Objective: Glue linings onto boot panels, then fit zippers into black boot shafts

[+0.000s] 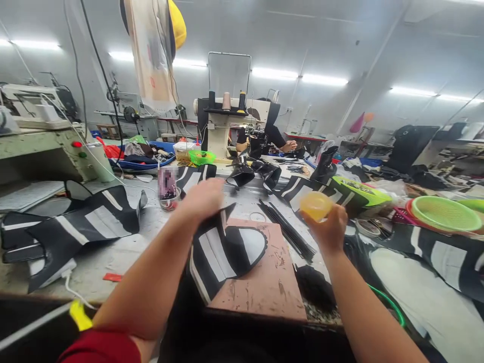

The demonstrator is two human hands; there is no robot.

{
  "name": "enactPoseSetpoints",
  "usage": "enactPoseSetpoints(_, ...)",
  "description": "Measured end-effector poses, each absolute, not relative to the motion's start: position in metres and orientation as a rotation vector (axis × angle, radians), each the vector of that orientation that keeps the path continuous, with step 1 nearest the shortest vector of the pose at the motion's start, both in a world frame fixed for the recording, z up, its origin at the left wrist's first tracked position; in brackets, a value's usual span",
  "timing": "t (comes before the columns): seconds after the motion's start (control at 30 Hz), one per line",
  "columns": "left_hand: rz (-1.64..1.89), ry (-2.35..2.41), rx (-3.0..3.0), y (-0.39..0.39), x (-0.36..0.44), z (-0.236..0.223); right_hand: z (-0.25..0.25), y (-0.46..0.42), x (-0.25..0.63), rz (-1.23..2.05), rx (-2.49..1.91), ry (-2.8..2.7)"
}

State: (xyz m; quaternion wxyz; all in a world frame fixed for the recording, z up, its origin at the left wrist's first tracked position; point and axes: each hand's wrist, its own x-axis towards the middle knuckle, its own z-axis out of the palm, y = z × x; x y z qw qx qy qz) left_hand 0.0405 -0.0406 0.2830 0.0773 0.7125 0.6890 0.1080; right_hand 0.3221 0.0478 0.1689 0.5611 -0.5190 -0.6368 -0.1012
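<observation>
Head: right hand (329, 226) grip clamped on yellow container (315, 205), contents unclear; left hand (205, 198) grip blurred, cannot tell.

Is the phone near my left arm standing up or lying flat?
Standing up: the phone is on end, rising from the small round tub on the table.

Red short sleeve (102, 348) on left arm (145, 280), ends near elbow (145, 337). Left hand (206, 196) and right hand (328, 224) both bare.
</observation>
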Motion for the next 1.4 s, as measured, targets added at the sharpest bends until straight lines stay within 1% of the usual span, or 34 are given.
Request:
enactPoseSetpoints(0.03,0.252,1.992,2.201,-0.05,0.064,0.276,0.17,0.042,0.327,-0.115,-1.202,-1.372)
enactPoseSetpoints(0.1,-0.077,1.72,2.323,-0.072,0.111,0.248,0.172,0.03,0.333,0.171,-1.122,-1.17)
enactPoseSetpoints(0.13,-0.213,1.598,2.355,-0.083,0.13,0.229,0.172,0.024,0.335,0.304,-1.075,-1.098)
enactPoseSetpoints(0.2,-0.381,1.552,2.351,-0.101,0.145,0.187,0.171,0.011,0.341,0.485,-1.006,-1.002)
enactPoseSetpoints(0.3,-0.473,1.66,2.262,-0.12,0.11,0.136,0.166,-0.01,0.361,0.587,-0.958,-0.911)
enactPoseSetpoints(0.37,-0.325,1.565,2.338,-0.132,0.067,0.122,0.161,-0.022,0.378,0.634,-0.926,-0.849)
enactPoseSetpoints(0.43,-0.304,1.528,2.272,-0.142,0.029,0.125,0.158,-0.032,0.392,0.674,-0.899,-0.801)
enactPoseSetpoints(0.53,-0.359,1.498,2.148,-0.144,-0.003,0.15,0.157,-0.044,0.4,0.694,-0.871,-0.729)
enactPoseSetpoints(0.6,-0.401,1.55,2.083,-0.135,-0.009,0.168,0.157,-0.05,0.397,0.73,-0.868,-0.691)
enactPoseSetpoints(0.7,-0.359,1.829,2.01,-0.113,0.002,0.181,0.157,-0.056,0.388,0.814,-0.88,-0.654)
enactPoseSetpoints(0.77,-0.261,2.018,1.995,-0.101,0.019,0.177,0.155,-0.056,0.381,0.857,-0.876,-0.646)
enactPoseSetpoints(0.83,-0.21,2.056,1.998,-0.095,0.038,0.166,0.152,-0.056,0.375,0.892,-0.866,-0.675)
enactPoseSetpoints(0.9,-0.227,1.931,2.03,-0.095,0.052,0.154,0.148,-0.056,0.371,0.925,-0.853,-0.723)
enactPoseSetpoints(0.97,-0.268,1.685,2.09,-0.099,0.058,0.149,0.146,-0.056,0.367,0.963,-0.848,-0.755)
enactPoseSetpoints(1.03,-0.307,1.422,2.151,-0.103,0.058,0.15,0.144,-0.056,0.363,0.997,-0.861,-0.751)
enactPoseSetpoints(1.1,-0.322,1.315,2.196,-0.104,0.058,0.156,0.142,-0.054,0.357,1.017,-0.89,-0.731)
enactPoseSetpoints(1.2,-0.261,1.487,2.259,-0.102,0.062,0.16,0.138,-0.05,0.346,1.04,-0.912,-0.735)
enactPoseSetpoints(1.3,-0.231,1.682,2.386,-0.097,0.065,0.151,0.136,-0.046,0.335,1.086,-0.904,-0.736)
enactPoseSetpoints(1.4,-0.365,1.561,2.478,-0.088,0.055,0.135,0.133,-0.042,0.325,1.145,-0.885,-0.731)
